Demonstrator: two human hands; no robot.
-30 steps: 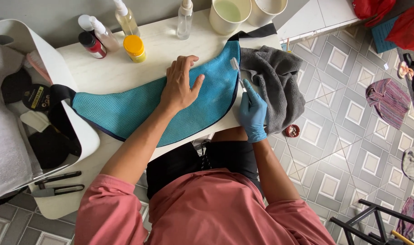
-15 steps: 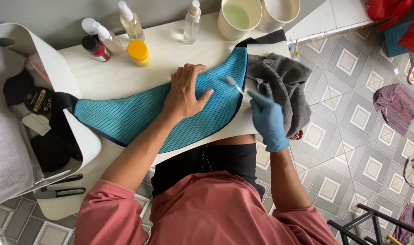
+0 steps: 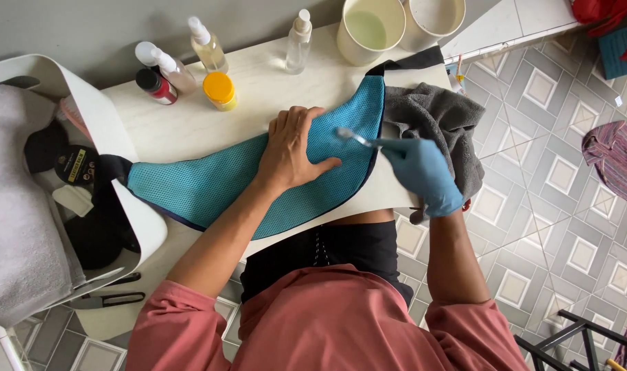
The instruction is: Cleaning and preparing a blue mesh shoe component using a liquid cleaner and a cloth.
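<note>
On the white desk [image 3: 190,127] in front of me lies a long teal mesh fabric piece [image 3: 217,185] with a dark edge, stretched from the white bin [image 3: 114,137] at my left across to the grey towel [image 3: 444,124] at the right end. My left hand [image 3: 293,148] is bare and pressed flat on the mesh, fingers spread, palm down, holding nothing but pinning the cloth to the desk. My right hand [image 3: 423,172] wears a blue glove, and its grip is closed around the handle of a small brush [image 3: 355,137], apparently a toothbrush, whose pale head rests on the mesh just beside my left thumb. The gloved hand sits over the edge of the towel, which drapes off the desk's right side. Along the back of the desk stand a clear spray bottle [image 3: 298,41], a yellowish spray bottle [image 3: 207,45], a pinkish bottle [image 3: 166,65] lying tilted, a small red-and-black container [image 3: 155,86] and a yellow-lidded jar [image 3: 221,91]. Two pale buckets [image 3: 368,27] stand at the far right corner, one holding greenish liquid. Black-handled scissors [image 3: 107,299] lie low on the left, near the bin.
</note>
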